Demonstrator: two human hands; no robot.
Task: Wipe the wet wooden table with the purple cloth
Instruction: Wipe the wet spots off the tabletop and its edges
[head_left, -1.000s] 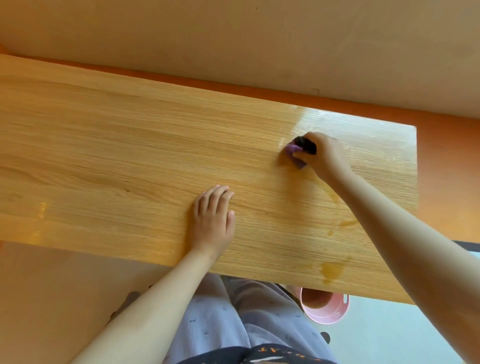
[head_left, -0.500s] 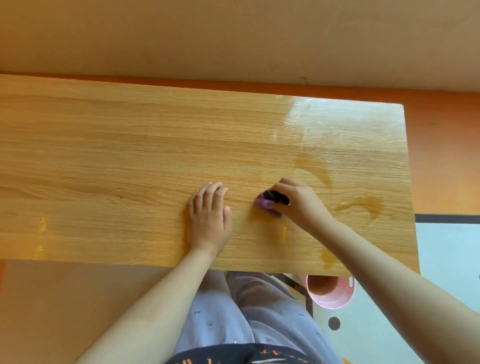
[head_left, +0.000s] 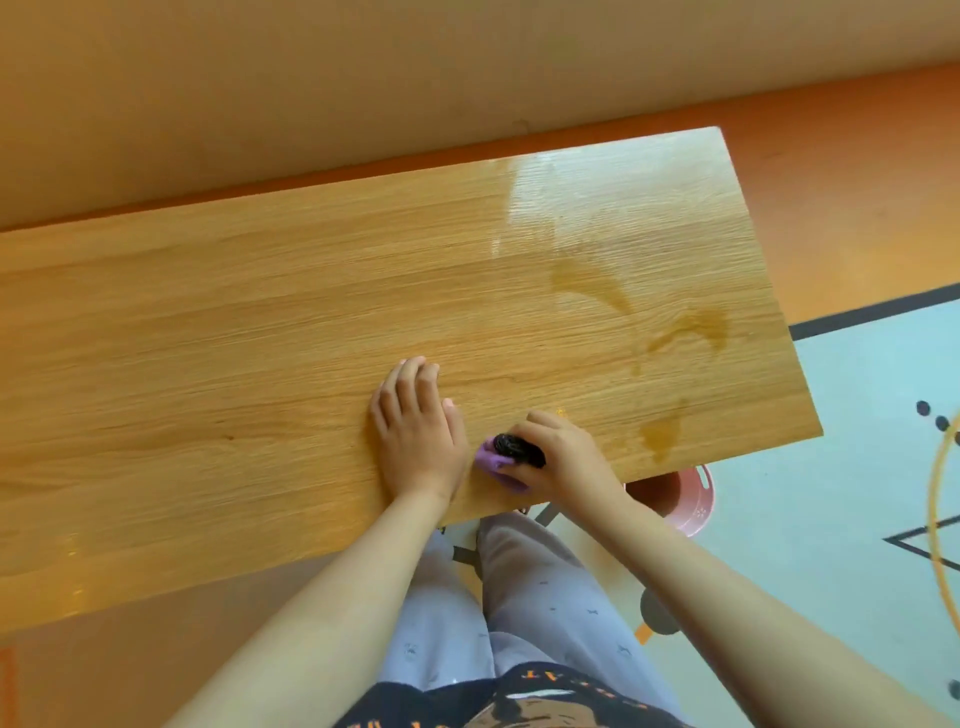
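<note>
The wooden table (head_left: 260, 364) fills the middle of the view, its right part glossy with darker wet streaks (head_left: 691, 327) and a small puddle (head_left: 660, 434) near the front right edge. My right hand (head_left: 561, 457) grips a bunched purple cloth (head_left: 496, 462) with a dark patch on top, pressed on the table close to its front edge. Just left of the cloth, my left hand (head_left: 418, 431) lies flat on the wood, fingers straight, thumb almost touching the cloth.
A pink bucket (head_left: 693, 501) stands on the floor under the table's front right corner. My legs in grey trousers (head_left: 519, 597) are below the front edge. An orange floor strip and wall lie behind the table; a pale patterned mat is at right.
My right hand has dragged the cloth from the far right of the table toward me, ending near the front edge beside my left hand. The left hand stayed flat in place.
</note>
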